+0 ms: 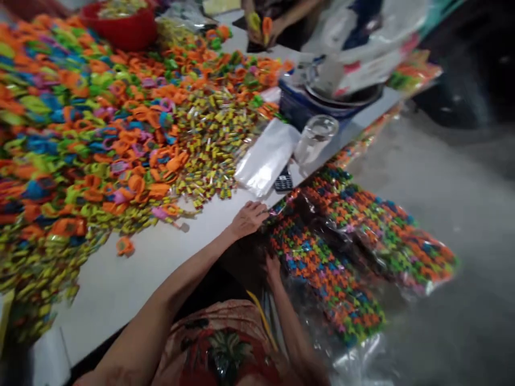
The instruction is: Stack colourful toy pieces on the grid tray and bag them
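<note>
My left hand (pixel 248 218) lies palm down on the near edge of the white table (pixel 132 279), fingers stretched out and holding nothing. My right hand (pixel 272 267) reaches below the table edge, against a clear plastic bag (pixel 325 279) packed with small multicoloured toy pieces; its fingers are lost in shadow. A second filled bag (pixel 374 230) lies just beyond it. A wide heap of orange, green and blue plastic pieces (pixel 80 128) covers the table's left side. Next to it is a pile of small yellow wrapped items (pixel 209 145).
A stack of empty clear bags (pixel 265 155), a small dark keypad device (pixel 284 182) and a glass (pixel 316 138) sit near the table edge. Behind are a blue basket (pixel 298 107), a red bowl (pixel 120 27) and another person's hands (pixel 261 27). Grey floor (pixel 442 203) lies right.
</note>
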`<state>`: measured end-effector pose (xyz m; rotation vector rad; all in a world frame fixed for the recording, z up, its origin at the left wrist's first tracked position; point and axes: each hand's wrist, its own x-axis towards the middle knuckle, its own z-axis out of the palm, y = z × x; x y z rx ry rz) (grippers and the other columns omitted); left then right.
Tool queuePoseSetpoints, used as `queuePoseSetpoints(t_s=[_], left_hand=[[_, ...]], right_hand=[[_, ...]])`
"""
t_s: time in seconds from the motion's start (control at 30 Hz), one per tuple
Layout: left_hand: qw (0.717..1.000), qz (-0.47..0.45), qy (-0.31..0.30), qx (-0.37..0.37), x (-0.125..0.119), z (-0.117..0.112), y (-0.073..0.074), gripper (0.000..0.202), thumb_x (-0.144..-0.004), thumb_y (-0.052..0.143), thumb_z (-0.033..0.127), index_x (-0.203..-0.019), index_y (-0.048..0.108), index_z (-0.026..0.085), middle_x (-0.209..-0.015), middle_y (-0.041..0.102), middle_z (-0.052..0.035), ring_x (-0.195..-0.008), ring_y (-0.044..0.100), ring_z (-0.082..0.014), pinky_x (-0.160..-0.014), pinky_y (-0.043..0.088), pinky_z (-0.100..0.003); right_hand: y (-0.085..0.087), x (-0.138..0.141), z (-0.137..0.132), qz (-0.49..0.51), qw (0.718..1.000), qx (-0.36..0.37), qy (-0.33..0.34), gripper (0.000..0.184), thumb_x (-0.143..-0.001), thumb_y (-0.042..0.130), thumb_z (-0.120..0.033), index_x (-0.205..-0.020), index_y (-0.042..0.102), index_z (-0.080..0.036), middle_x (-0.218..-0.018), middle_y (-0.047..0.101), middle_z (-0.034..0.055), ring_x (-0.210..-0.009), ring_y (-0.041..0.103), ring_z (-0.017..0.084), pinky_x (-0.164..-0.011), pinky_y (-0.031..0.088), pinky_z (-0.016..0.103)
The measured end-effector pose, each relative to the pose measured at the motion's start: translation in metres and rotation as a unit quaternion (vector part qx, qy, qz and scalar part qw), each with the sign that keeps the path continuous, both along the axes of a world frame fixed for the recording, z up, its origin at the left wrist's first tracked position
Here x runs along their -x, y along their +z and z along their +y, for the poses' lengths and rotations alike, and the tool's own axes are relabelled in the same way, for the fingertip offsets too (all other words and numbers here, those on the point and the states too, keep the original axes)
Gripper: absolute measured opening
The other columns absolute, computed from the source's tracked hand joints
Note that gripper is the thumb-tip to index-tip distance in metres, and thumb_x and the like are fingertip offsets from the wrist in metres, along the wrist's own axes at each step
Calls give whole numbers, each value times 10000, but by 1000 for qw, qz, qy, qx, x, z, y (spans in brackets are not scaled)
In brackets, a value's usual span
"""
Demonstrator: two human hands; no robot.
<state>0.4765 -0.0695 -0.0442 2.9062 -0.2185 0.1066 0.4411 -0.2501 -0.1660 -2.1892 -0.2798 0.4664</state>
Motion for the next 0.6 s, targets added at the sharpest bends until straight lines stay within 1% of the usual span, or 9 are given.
queuePoseSetpoints(t_s=[0.1,0.17,0.23,0.27,0.33,0.4,0.43,0.5,0.6], left_hand=[[999,8,6,42,39,-8,4,438,-1026,286,152,-1172,694,217,-1267,680,-78,-1185,643,-234,-1031,493,-384],[996,9,0,88,81,-11,4,412,-1018,318,174,-1123,707,262,-1243,697,-66,-1148,670,-219,-1028,510,-371],[993,-5,21,118,132,-9,2,388,-1016,341,184,-1071,710,290,-1198,713,-58,-1113,683,-205,-1017,519,-370],[991,-14,43,125,159,-5,1,386,-1014,341,176,-1060,708,286,-1166,721,-67,-1086,689,-206,-997,528,-381],[986,-41,107,123,209,9,-2,364,-1012,351,165,-1050,703,252,-1097,729,-98,-1010,698,-213,-923,549,-405],[972,-94,187,108,250,28,-6,282,-1004,423,188,-1038,702,214,-1056,731,-123,-962,699,-220,-860,563,-406],[959,-125,234,98,266,40,-7,233,-993,475,208,-1034,705,205,-1054,730,-126,-957,698,-221,-854,567,-402],[919,-178,341,88,284,63,-10,185,-959,548,214,-1051,708,200,-1077,722,-120,-993,692,-227,-883,571,-397],[848,-211,476,100,287,95,-10,234,-929,544,180,-1105,697,200,-1112,700,-110,-1047,679,-238,-926,570,-394]], right_hand=[[10,28,-13,63,997,-34,-3,422,-926,391,-526,-948,734,-281,-735,707,164,-628,722,280,-522,564,392],[23,32,-10,111,991,-68,-31,363,-850,486,-566,-916,715,-292,-782,721,164,-699,731,294,-597,593,417],[44,30,7,132,986,-99,-35,389,-803,556,-596,-967,703,-275,-849,734,147,-748,729,289,-672,607,427],[56,29,21,122,986,-112,-12,428,-809,566,-603,-1024,697,-257,-886,736,134,-763,726,275,-698,609,421],[84,29,60,74,985,-134,74,471,-859,564,-581,-1130,679,-214,-958,729,112,-773,712,237,-734,604,393],[111,32,111,-29,973,-114,197,400,-923,552,-496,-1158,677,-197,-1031,712,112,-807,697,214,-777,589,367],[124,34,138,-98,958,-83,258,351,-944,556,-436,-1169,677,-195,-1107,698,125,-875,695,219,-823,577,367],[143,39,191,-214,915,6,343,283,-963,556,-299,-1192,676,-183,-1265,651,164,-1072,662,265,-899,543,384],[157,48,249,-266,862,148,405,240,-963,520,-175,-1111,708,-151,-1248,658,199,-1096,640,305,-860,515,390]])
